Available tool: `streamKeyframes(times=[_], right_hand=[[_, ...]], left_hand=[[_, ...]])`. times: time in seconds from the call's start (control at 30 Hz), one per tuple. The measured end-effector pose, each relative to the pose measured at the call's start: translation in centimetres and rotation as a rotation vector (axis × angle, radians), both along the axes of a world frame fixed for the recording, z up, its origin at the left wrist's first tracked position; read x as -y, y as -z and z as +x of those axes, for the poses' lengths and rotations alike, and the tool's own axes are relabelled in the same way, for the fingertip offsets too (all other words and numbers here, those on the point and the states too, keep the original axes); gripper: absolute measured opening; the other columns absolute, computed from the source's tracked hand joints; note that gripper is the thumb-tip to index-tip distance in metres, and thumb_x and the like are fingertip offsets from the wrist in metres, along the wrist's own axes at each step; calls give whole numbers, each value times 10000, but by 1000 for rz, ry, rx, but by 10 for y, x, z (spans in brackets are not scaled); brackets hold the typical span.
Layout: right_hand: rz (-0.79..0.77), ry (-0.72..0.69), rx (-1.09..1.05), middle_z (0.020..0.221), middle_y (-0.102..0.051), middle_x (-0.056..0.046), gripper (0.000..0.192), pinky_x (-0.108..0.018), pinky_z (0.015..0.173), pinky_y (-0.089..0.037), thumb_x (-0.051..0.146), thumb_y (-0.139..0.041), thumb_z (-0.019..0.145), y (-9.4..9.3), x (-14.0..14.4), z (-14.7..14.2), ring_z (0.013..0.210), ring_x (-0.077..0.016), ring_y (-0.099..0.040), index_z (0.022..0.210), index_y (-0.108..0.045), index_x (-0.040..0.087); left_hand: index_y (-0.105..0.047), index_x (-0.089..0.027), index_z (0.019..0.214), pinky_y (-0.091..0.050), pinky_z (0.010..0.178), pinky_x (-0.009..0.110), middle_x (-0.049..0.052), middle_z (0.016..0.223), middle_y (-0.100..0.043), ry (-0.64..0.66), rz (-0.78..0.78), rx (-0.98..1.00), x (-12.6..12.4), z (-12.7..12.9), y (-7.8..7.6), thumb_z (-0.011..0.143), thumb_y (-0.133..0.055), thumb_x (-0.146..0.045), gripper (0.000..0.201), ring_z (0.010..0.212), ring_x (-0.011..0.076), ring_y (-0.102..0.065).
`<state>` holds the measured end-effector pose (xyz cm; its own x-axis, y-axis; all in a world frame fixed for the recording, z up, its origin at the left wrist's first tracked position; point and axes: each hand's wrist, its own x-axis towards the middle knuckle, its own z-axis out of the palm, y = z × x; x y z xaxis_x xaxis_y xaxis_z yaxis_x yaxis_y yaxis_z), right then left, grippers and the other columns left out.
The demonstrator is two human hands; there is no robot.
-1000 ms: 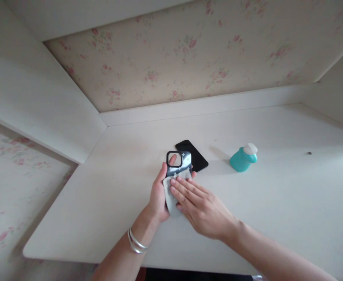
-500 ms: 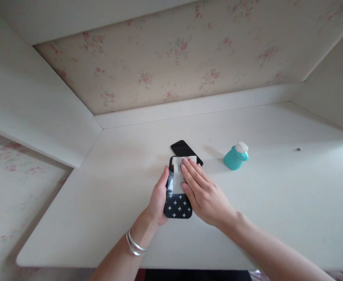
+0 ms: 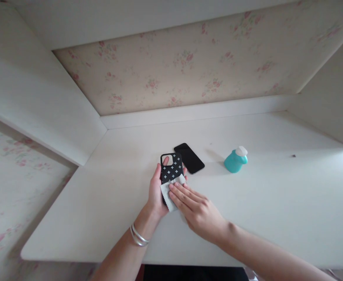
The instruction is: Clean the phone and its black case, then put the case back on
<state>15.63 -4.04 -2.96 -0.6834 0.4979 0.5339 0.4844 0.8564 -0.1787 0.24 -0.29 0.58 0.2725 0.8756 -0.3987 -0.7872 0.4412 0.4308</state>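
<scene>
My left hand (image 3: pixel 155 193) is closed around a black phone case (image 3: pixel 171 168) patterned with small white crosses. One finger shows through the camera cutout at its top left. Over the lower half of the case lies a pale grey cleaning cloth (image 3: pixel 166 195) with zigzag edges. My right hand (image 3: pixel 199 207) holds this cloth against the case, its fingers together and nearly straight on top; the thumb is hidden. Just beyond the case a black smartphone (image 3: pixel 192 160) lies flat on the table, apart from both palms.
A teal spray bottle (image 3: pixel 234 162) with a white top stands to the right on the white table (image 3: pixel 265 207). Farther right lies a tiny dark bit (image 3: pixel 293 156). White panels and a floral-papered wall (image 3: pixel 165 74) border the table at the back and left.
My right hand has slid the cloth from the upper part of the case down to its lower part. The top of the case and its cutout now show.
</scene>
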Motion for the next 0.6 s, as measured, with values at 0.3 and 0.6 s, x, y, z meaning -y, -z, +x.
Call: streamKeyframes(times=[0.3,0.6], right_hand=[[-85,-11,23,1511,-433,-150,553,-409,1177,-372,-9,-394,916,-5,7,-1,1451,-242,-316,1466,-422,46],[-246,-77,26,1546,-371,-151,564,-413,1195,-327,38,-383,949,-13,17,4,1470,-234,-263,1511,-351,69]], left_hand=[[-463,-371,1411,-565,727,402,88,1105,-693,-41,-82,-16,-3,-2,0,893,-553,-547,554,793,228,-707],[-520,-325,1362,-572,723,410,94,1056,-707,-89,-23,-53,-4,-4,5,884,-573,-532,524,798,236,-712]])
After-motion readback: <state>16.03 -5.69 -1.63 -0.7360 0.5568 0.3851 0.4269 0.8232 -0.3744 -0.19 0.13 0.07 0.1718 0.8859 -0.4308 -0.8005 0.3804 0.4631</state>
